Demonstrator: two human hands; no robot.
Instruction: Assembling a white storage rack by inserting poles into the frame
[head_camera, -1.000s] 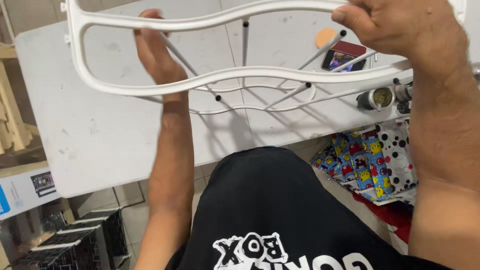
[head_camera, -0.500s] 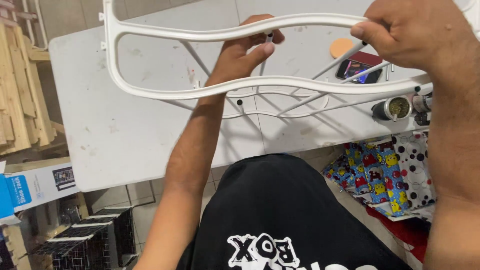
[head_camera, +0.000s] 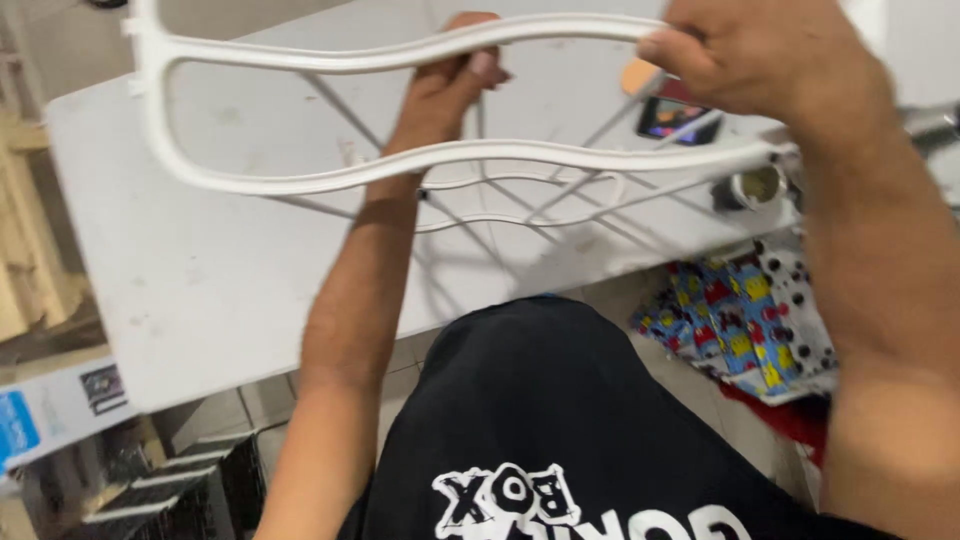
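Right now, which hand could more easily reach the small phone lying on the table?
Probably the right hand. It grips the white frame at its top rail, almost directly above the phone. The left hand holds the frame nearer its middle, farther away.

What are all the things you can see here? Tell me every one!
Wavy frame: one, white, held up over the table.
Thin wires: several, white, under the frame.
Table: one, white, in front of the person.
Phone: one, dark with lit screen, on the table at right.
Small round can: one, metal, at the table's right edge.
Patterned cloth: one, many colours, on the floor at right.
Black crate: one, bottom left.
Left hand: gripping the frame.
Right hand: holding the frame's top bar.
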